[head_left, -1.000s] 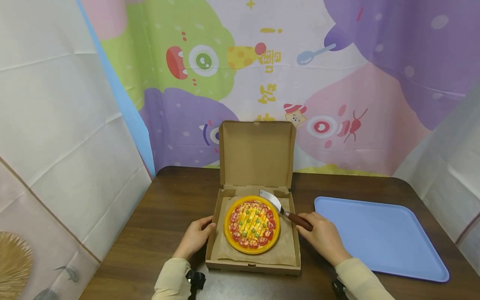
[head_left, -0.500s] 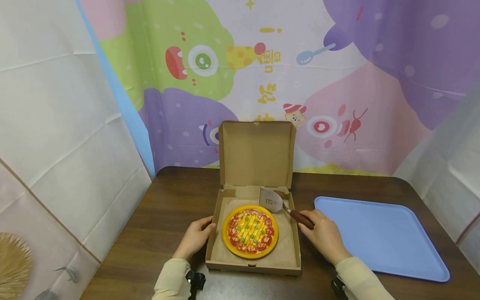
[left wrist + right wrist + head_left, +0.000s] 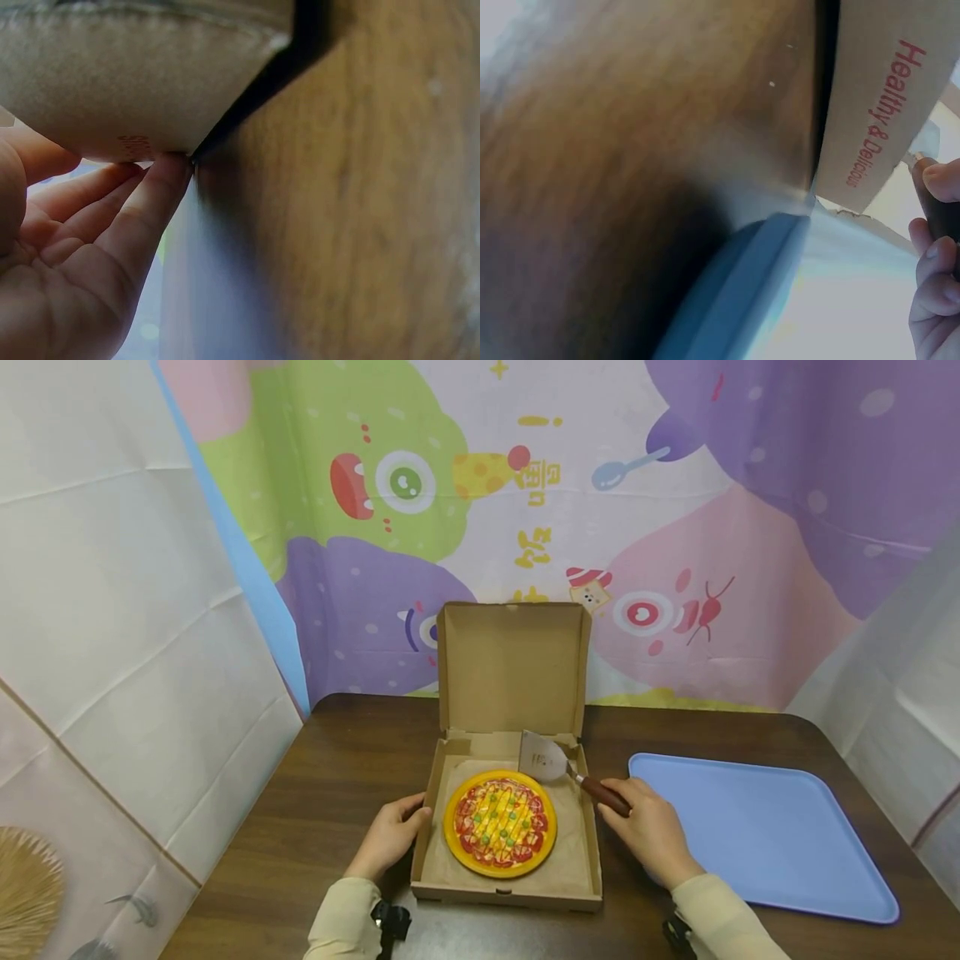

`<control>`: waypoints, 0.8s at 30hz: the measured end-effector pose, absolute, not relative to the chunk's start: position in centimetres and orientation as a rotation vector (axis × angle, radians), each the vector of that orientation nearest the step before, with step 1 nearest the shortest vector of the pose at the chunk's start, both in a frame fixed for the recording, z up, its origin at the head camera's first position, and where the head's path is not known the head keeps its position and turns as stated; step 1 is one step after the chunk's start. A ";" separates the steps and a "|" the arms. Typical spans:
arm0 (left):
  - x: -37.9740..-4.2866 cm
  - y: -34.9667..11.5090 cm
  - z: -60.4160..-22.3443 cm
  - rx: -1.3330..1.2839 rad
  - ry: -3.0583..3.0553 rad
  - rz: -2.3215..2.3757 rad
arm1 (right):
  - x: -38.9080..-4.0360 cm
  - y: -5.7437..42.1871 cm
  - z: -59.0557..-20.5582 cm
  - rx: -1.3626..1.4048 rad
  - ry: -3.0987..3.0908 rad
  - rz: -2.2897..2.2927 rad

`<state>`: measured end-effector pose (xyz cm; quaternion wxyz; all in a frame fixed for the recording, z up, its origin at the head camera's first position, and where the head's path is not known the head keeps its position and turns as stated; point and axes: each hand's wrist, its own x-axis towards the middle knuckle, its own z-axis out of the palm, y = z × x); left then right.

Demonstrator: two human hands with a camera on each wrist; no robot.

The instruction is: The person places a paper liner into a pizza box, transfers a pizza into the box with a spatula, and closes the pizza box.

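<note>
A round pizza (image 3: 500, 823) with a yellow rim, red slices and green bits on top lies in an open cardboard pizza box (image 3: 429, 860), on brown paper. My right hand (image 3: 651, 828) grips the dark wooden handle of a spatula (image 3: 542, 757). The metal blade is over the box's back right part, its front edge right at the pizza's far rim. At the box's left wall is my left hand (image 3: 392, 833); in the left wrist view its extended fingers (image 3: 139, 217) touch the cardboard side. In the right wrist view, the spatula handle (image 3: 934, 202) shows between thumb and curled fingers.
The box lid (image 3: 513, 668) stands upright at the back. A blue tray (image 3: 757, 835) lies on the dark wooden table (image 3: 345, 760) to the right, close by my right hand. A cartoon-printed curtain (image 3: 525, 527) hangs behind the table.
The pizza has shifted toward the front of the box. The spatula blade has left the pizza's upper right edge, turned flatter and moved slightly back. My left hand has stayed in place.
</note>
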<state>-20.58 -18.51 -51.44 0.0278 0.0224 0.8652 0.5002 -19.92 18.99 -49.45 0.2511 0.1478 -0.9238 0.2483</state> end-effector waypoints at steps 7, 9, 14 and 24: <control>-20.5 -18.6 -51.2 0.066 2.677 1.545 | -19.9 19.5 -48.8 0.370 -2.526 0.729; -20.5 -18.6 -51.2 0.062 2.674 1.549 | -19.9 19.7 -48.5 0.358 -2.547 0.755; -20.5 -18.5 -51.3 0.053 2.668 1.547 | -19.6 20.4 -47.9 0.281 -2.620 0.816; -20.7 -18.4 -51.6 0.051 2.658 1.547 | -18.9 23.4 -46.8 0.233 -2.608 0.777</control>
